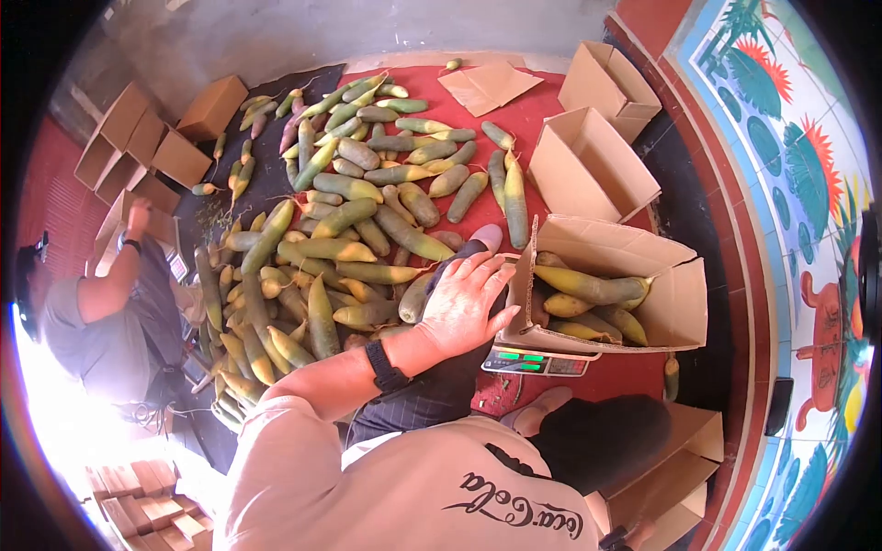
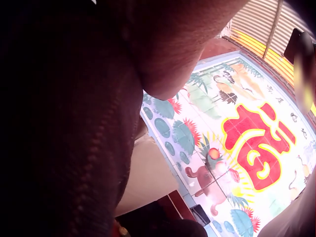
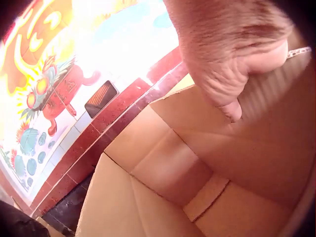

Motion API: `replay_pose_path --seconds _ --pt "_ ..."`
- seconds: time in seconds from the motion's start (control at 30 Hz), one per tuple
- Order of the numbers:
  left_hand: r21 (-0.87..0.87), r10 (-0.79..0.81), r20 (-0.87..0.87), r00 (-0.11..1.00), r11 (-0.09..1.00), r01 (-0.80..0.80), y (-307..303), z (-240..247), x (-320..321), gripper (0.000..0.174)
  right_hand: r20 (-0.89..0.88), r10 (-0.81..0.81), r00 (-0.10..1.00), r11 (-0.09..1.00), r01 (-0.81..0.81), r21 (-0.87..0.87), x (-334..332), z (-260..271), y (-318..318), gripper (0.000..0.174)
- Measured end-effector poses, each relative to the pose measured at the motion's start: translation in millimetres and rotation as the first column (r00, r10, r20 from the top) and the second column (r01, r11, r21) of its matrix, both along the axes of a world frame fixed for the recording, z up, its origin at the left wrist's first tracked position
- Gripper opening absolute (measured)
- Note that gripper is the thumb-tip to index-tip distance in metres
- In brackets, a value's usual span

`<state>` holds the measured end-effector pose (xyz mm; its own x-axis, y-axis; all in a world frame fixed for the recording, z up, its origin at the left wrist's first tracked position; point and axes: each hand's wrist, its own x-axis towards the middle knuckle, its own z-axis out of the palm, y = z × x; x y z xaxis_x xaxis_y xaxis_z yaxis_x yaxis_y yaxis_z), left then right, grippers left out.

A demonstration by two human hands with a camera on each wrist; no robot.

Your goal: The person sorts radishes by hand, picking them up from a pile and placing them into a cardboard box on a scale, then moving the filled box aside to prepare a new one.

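In the head view the left hand [image 1: 467, 298] rests on the dark-trousered knee, fingers straight and slightly spread, beside a carton of green-yellow radish-like vegetables [image 1: 593, 286]. That carton stands on a scale [image 1: 535, 361] with a lit green display. Low at the right, the right hand [image 1: 636, 533] is partly visible at an empty cardboard box [image 1: 675, 459]. Seen from the right wrist, the right hand [image 3: 232, 59] grips the upper edge of this box [image 3: 158, 163], its fingers partly hidden. The left wrist view shows mostly dark cloth and blurred skin [image 2: 168, 44].
A large pile of vegetables [image 1: 349, 253] covers the red and black floor coverings. More cartons [image 1: 588, 165] stand along the right, beside a tiled mural [image 1: 808, 184]. Another person [image 1: 110, 312] is at the left near cardboard boxes [image 1: 138, 138]. Flattened cardboard [image 1: 489, 87] lies at the back.
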<state>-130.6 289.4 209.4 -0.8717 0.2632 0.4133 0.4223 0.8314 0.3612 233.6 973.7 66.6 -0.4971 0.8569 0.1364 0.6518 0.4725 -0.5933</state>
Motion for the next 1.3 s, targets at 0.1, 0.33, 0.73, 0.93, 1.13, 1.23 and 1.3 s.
replay_pose_path --seconds 0.1,0.33,0.73,0.93,1.13,1.23,1.3 --pt "0.021 -0.023 0.019 1.0 1.0 0.022 -0.7 2.5 -0.2 0.05 -0.077 -0.029 0.997 0.999 0.026 -0.035 16.9 6.0 7.2 0.033" --pt "0.076 -0.037 0.005 0.999 0.996 0.036 -6.3 -0.1 0.3 0.05 0.929 -0.317 0.189 0.744 -0.557 0.367 -10.7 135.4 -37.0 0.037" --pt "0.134 -0.042 -0.012 0.999 0.99 0.044 -15.9 -5.6 1.6 0.051 0.03 -0.042 0.999 0.85 0.02 0.526 -96.1 315.4 -223.0 0.046" --pt "0.166 -0.054 -0.021 0.998 0.985 0.057 -21.5 -4.5 2.1 0.051 -0.395 0.202 0.896 0.902 -0.013 0.431 -132.1 365.6 -201.6 0.038" --pt "0.215 -0.036 -0.015 0.999 0.976 0.039 -26.4 -8.2 3.8 0.051 -0.146 0.384 0.912 0.571 -0.11 0.813 -245.3 413.7 -186.7 0.032" --pt "0.221 -0.027 0.013 1.0 0.975 0.024 -28.6 -4.2 4.1 0.051 -0.185 0.559 0.808 0.507 -0.157 0.847 -347.3 416.0 -189.5 0.029" --pt "0.207 -0.014 0.032 0.999 0.978 0.007 -31.3 -4.2 3.0 0.051 -0.131 0.688 0.714 0.362 -0.181 0.914 -416.2 413.1 -219.6 0.028"
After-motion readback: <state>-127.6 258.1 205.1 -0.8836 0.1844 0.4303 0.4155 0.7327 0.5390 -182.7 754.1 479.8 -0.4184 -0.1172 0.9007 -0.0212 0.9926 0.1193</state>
